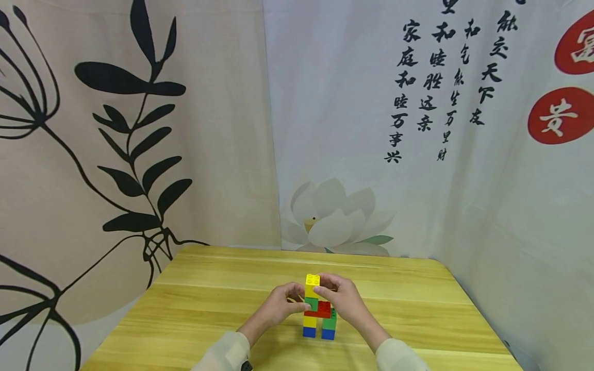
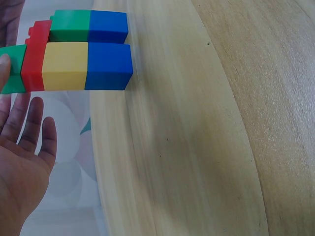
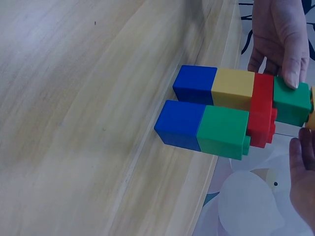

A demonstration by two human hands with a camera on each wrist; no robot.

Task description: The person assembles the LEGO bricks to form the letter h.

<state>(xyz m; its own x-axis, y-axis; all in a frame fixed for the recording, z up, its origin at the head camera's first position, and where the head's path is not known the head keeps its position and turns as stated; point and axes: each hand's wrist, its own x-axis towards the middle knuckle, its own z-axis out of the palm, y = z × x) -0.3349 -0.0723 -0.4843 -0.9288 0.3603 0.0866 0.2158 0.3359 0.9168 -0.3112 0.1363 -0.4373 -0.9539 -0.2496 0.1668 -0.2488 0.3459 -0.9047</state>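
A stack of toy building blocks stands upright on the table. Two blue blocks [image 3: 176, 124] form its feet, with a yellow block [image 2: 65, 66] on one and a green block [image 3: 224, 130] on the other. Across both lies a red block [image 1: 325, 309]. On its left end sits an upper green block [image 1: 312, 304], topped by a yellow block [image 1: 312, 286]. My left hand [image 1: 278, 305] holds the upper green block, thumb on its near face. My right hand [image 1: 342, 296] grips the top yellow block, its thumb in front and other fingers partly hidden behind.
The wooden table [image 1: 209, 288] extends around the stack, its far edge meeting a printed cloth backdrop [image 1: 223, 129]. A second cloth wall [image 1: 533, 232] borders the right side.
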